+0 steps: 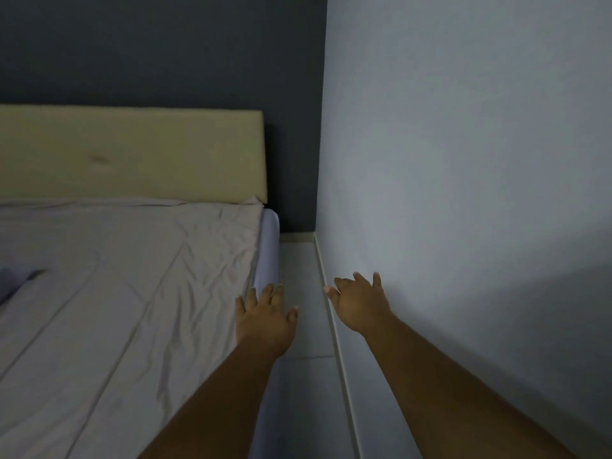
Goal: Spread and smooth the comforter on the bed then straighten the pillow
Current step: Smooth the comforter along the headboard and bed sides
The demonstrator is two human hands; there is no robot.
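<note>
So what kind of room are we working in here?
Most likely a bedroom: a bed with a wrinkled comforter and padded headboard, set in a corner beside a wall.

Both arms reach forward, bare as far as the frame's lower edge. The left forearm (pixel 215 392) runs up along the right edge of the bed (pixel 266 253). The left hand (pixel 265 318) lies palm-down at that edge, its fingers (pixel 253 296) straight and spread, the thumb out to the right. Whether it touches the bed cannot be told. The right forearm (pixel 447 376) comes in from the lower right, well right of the bed. The right hand (pixel 359 306) is off the bed to its right, about level with the left hand, palm turned away, fingers loosely spread, holding nothing.
</note>
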